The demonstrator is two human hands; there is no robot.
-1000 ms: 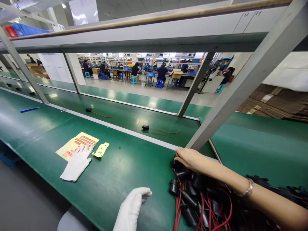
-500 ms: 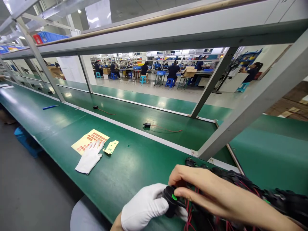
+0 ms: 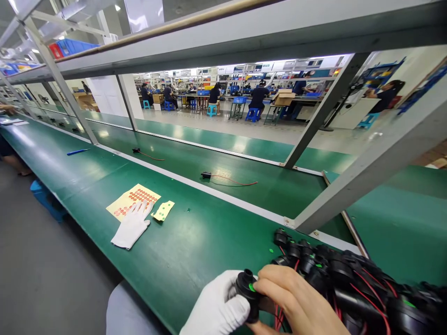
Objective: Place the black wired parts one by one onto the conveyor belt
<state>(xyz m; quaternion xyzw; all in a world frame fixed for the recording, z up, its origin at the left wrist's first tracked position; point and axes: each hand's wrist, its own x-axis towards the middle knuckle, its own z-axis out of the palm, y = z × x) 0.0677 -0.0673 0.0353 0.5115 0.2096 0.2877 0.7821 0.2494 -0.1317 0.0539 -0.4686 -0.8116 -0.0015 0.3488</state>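
Observation:
My left hand [image 3: 218, 304], in a white glove, grips a small black pump [image 3: 246, 298] with a short spout pointing up. A round green sticker [image 3: 252, 287] shows on its upper face. My bare right hand [image 3: 293, 298] is closed on the pump's right side, fingertips at the sticker's edge; its thumb is partly hidden below. Red wires [image 3: 278, 316] hang down beside the pump. Right of my hands lies a heap of similar black pumps [image 3: 340, 270], several with green stickers and red wires.
On the green bench [image 3: 181, 260] lie a white glove [image 3: 131, 228], a sheet of red stickers [image 3: 139, 193], a scrap with green stickers [image 3: 163, 211] and a blue pen [image 3: 78, 151]. Behind the white rail [image 3: 209, 192] are loose pumps [image 3: 206, 175]. A slanted metal post [image 3: 363, 163] stands at right.
My right hand has come down and back, its fingers now at the sticker and lower around the pump. More of the heap shows. The camera view has shifted slightly.

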